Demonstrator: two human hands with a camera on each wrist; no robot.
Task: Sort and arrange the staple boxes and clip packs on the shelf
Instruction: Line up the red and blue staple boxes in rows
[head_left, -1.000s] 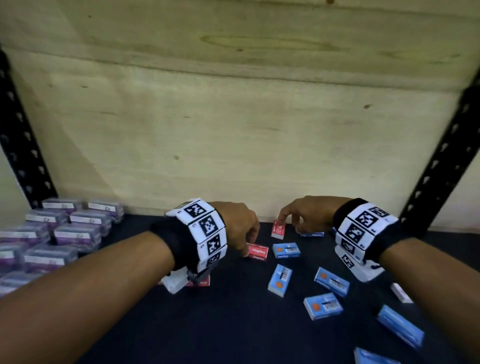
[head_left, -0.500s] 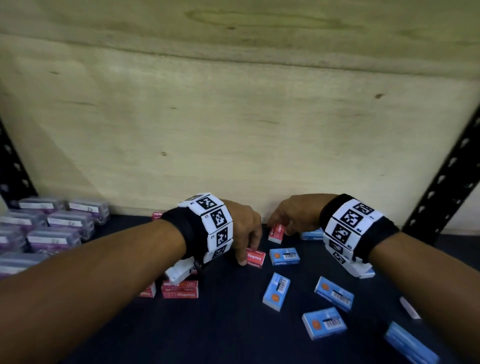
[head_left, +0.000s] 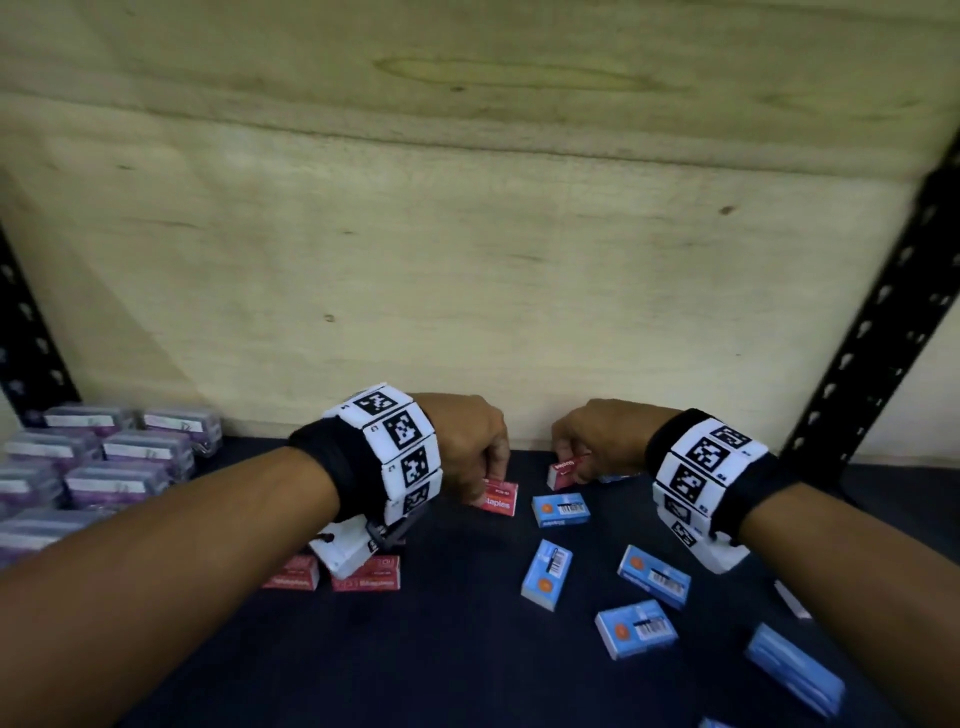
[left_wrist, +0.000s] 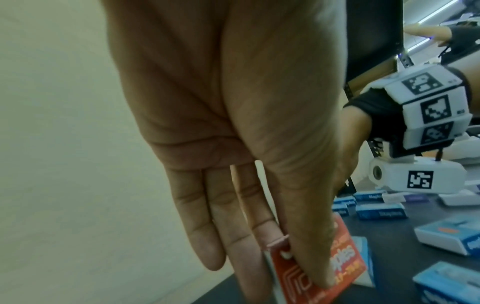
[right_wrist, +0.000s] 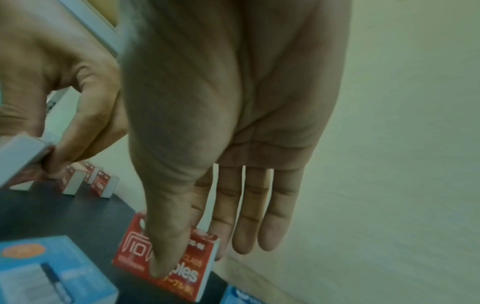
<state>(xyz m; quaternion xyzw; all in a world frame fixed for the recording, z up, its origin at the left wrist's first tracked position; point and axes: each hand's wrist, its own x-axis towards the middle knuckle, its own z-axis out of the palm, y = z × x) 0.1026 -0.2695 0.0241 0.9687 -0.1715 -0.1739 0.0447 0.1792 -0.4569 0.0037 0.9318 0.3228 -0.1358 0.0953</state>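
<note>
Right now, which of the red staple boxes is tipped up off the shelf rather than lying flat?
The red staple box pinched by the right hand, near the back wall. It stands tilted on edge; the left hand's red box lies flatter on the shelf.

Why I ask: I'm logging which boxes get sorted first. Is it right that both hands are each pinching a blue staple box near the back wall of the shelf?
Not quite: the boxes are red, not blue. The left hand pinches a red staple box in the left wrist view, and the right hand pinches another red box in the right wrist view. The blue boxes lie untouched.
</note>
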